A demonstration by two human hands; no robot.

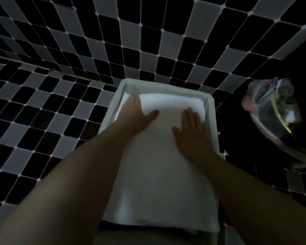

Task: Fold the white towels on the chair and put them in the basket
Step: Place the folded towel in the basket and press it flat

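A: What fills most of the view?

B: A floor and wall of black and white rectangular tiles (42, 110), dim and checkered, meeting in a corner behind everything else.

A: And the towel?

B: A large folded white terry towel (159, 174) lies flat down the middle. Its far end sits inside a white rectangular plastic basket (212, 121); its near end reaches toward the camera and overhangs something darker that I cannot make out.

A: Where does the basket stand?

B: On the tiled floor, close against the wall. Its rim frames the towel's far end on three sides.

A: Anything beside it?

B: To the right, apart from the basket, a crumpled clear plastic bag (272, 105) with pinkish contents sits in a dark, white-rimmed container. Too dark to tell more.

A: The hands?

B: Both bare forearms reach forward. The left hand (136, 117) lies flat, palm down, at the towel's far left corner, thumb spread out across the cloth. The right hand (191, 131) also presses flat on the towel's right side, fingers extended and together. Neither grasps anything; both palms rest spread on the fabric.
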